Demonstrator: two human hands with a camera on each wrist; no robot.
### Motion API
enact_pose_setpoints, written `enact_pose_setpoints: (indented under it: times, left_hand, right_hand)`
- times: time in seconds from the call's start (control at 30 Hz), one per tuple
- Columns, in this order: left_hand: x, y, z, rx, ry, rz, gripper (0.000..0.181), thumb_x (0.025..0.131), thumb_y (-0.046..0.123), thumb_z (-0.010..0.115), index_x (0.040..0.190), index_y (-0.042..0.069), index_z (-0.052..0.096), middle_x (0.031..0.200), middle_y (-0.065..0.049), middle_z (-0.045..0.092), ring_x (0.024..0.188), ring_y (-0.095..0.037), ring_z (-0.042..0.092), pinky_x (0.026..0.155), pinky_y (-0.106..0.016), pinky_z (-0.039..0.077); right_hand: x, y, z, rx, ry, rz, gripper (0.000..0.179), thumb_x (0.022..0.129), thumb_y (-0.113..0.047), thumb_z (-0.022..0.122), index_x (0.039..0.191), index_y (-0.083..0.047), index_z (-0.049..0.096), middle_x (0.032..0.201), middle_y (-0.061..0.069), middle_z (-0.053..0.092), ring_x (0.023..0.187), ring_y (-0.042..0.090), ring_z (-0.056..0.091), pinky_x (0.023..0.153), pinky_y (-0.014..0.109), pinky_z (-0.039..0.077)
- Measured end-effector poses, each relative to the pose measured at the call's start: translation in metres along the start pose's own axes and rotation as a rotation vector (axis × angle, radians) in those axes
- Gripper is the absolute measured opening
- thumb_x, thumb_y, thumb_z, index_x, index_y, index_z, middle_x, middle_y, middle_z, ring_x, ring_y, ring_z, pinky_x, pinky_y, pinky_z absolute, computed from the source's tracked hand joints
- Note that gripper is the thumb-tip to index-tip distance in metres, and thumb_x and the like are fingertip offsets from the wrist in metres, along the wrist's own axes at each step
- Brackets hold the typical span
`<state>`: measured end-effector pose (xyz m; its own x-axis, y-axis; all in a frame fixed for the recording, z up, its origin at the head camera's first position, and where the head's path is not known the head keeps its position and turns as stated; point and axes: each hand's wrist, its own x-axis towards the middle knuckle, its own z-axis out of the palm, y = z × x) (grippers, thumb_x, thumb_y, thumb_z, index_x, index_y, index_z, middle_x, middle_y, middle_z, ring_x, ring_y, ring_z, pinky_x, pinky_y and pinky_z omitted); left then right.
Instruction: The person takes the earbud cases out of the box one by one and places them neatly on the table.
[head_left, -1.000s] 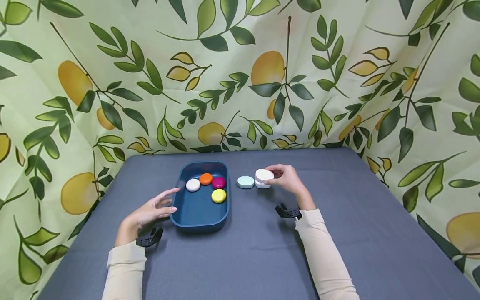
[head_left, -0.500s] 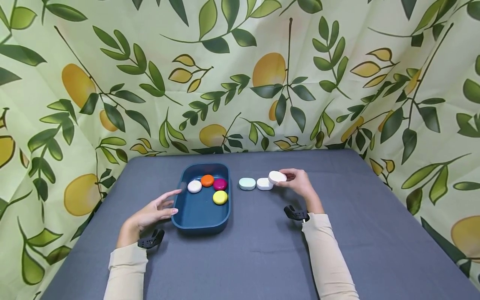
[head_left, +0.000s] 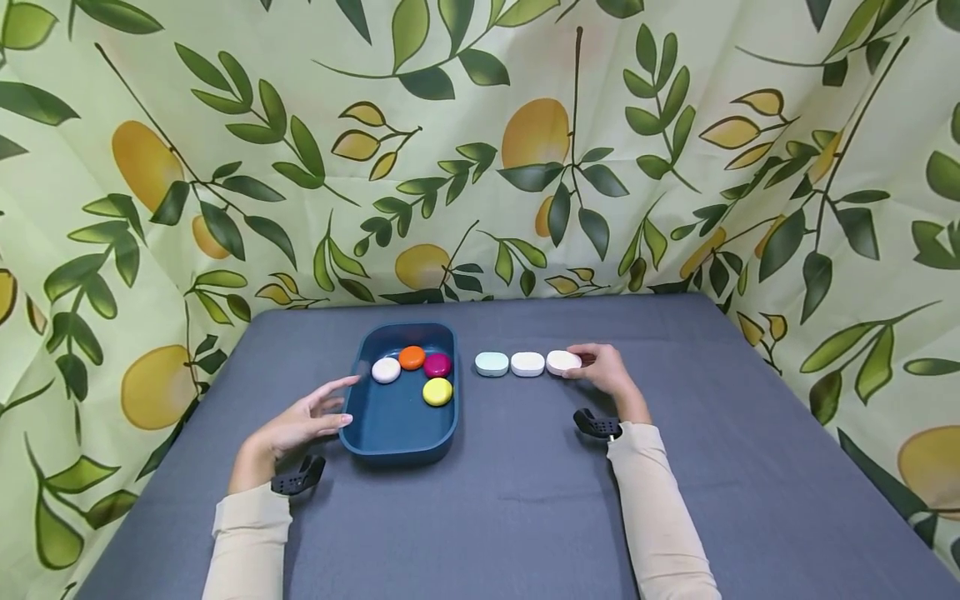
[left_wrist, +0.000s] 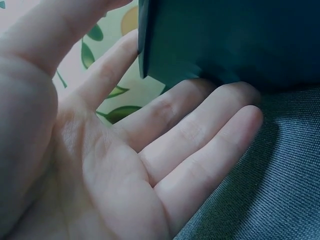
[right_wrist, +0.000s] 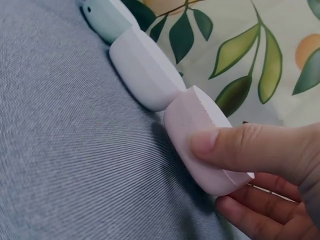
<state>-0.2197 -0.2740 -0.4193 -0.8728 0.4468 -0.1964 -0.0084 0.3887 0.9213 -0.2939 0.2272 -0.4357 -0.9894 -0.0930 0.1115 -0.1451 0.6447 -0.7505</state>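
A deep blue tray (head_left: 397, 429) with rounded corners stands on the grey tabletop (head_left: 495, 508), and four glossy round pieces lie inside it, all toward its far half: a white disc (head_left: 386, 370) near the left wall, an orange disc (head_left: 412, 358) just beside it, a magenta disc (head_left: 437, 365) close to the right wall, and a yellow disc (head_left: 437, 392) just nearer than the magenta one. The left hand (head_left: 303, 421) is spread, gripping nothing, its fingers up against the tray's left side. Outside the tray, to its right, three small oval cases form a row with narrow gaps between them: a mint case (head_left: 492, 364) nearest the tray, a white case (head_left: 527, 364) in the middle, and a pinkish-white case (head_left: 562, 362) at the right end. The right hand (head_left: 606, 371) pinches this last one, thumb on the near side and fingers round the far end; whether its base bears fully on the tabletop is hard to tell. What the cases hold cannot be seen. A leaf-and-fruit patterned cloth (head_left: 300, 192) hangs behind
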Motion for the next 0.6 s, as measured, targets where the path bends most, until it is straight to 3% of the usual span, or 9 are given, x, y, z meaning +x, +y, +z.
enact_pose_setpoints:
  times: [0.37, 0.6]
  left_hand:
    - [0.0016, 0.0014, -0.0001, 0.001, 0.003, -0.006, 0.076, 0.094, 0.020, 0.061, 0.154, 0.012, 0.017, 0.155, -0.035, 0.018, 0.140, -0.052, 0.030, 0.106, -0.049, 0.047]
    - [0.0003, -0.0006, 0.0007, 0.002, 0.012, -0.009, 0.076, 0.094, 0.021, 0.062, 0.154, 0.012, 0.017, 0.155, -0.035, 0.019, 0.141, -0.051, 0.029, 0.106, -0.049, 0.047]
  right_hand:
    - [0.0049, 0.0041, 0.0034, -0.042, -0.015, 0.002, 0.045, 0.077, -0.003, 0.077, 0.118, 0.007, 0.064, 0.117, 0.029, 0.066, 0.100, 0.034, 0.065, 0.084, 0.034, 0.053]
    - [0.0053, 0.0047, 0.0062, -0.011, -0.046, 0.028, 0.049, 0.079, -0.004, 0.075, 0.124, 0.008, 0.060, 0.122, 0.029, 0.063, 0.105, 0.035, 0.063, 0.088, 0.038, 0.053]
